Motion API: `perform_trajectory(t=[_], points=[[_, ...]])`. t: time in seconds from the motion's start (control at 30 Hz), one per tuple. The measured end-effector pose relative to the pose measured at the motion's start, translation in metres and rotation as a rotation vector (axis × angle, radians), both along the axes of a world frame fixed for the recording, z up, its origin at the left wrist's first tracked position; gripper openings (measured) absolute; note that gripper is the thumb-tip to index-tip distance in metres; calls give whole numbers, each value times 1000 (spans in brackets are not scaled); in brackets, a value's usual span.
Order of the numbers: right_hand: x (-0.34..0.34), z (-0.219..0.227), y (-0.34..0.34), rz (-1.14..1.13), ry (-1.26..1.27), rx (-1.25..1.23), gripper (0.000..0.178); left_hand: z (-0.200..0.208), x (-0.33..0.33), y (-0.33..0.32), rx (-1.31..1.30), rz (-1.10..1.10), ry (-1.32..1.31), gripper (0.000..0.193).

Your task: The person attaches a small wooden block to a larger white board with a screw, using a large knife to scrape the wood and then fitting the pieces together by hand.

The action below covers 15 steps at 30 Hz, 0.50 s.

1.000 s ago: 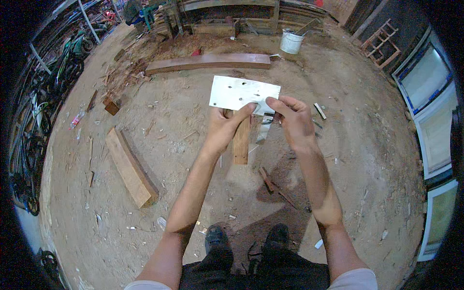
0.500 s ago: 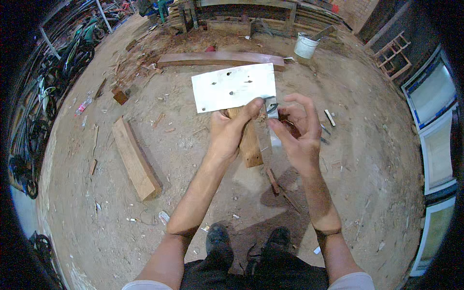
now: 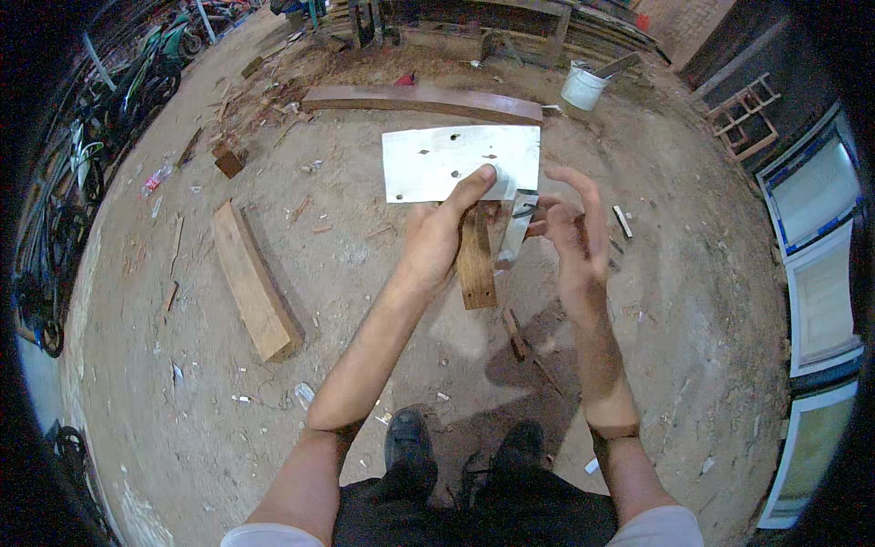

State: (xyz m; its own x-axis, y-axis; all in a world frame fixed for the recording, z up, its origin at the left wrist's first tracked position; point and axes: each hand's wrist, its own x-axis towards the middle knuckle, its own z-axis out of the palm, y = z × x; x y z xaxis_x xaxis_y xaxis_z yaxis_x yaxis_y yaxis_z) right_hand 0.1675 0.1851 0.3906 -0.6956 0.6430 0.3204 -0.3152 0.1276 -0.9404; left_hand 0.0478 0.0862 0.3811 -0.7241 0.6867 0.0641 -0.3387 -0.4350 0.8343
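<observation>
My left hand (image 3: pixel 436 232) is closed around a white rectangular board (image 3: pixel 419 164) with several dark holes, its thumb lying on the board's face. A narrow brown wooden piece (image 3: pixel 477 264) extends down from under the board, beside my left fingers; how the two are joined is hidden. From the board's lower right corner hangs a thin, shiny pale strip (image 3: pixel 517 228) with dark marks. Just right of this strip is my right hand (image 3: pixel 581 242), fingers apart and bent, the index finger raised. Some of its fingertips come close to the strip; whether they touch it I cannot tell.
A thick wooden beam (image 3: pixel 255 283) lies on the dirt floor at left, and a longer one (image 3: pixel 419 103) lies beyond the board. A white bucket (image 3: pixel 582 88) stands far right. Framed panels (image 3: pixel 811 191) lean along the right; motorbikes (image 3: pixel 137 77) stand at left.
The white board has shifted slightly right and levelled. My left thumb has moved up onto its face. My right hand has turned, and the strip now hangs more in view.
</observation>
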Motion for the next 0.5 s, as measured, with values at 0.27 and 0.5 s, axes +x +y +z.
perform_trajectory(t=[0.27, 0.5], points=[[-20, -69, 53, -9, -151, 140, 29, -58, -9, 10, -362, -186, 269, 37], [8, -208, 76, 5, -466, 108, 29, -200, -13, -3, -250, -573, -179, 46]])
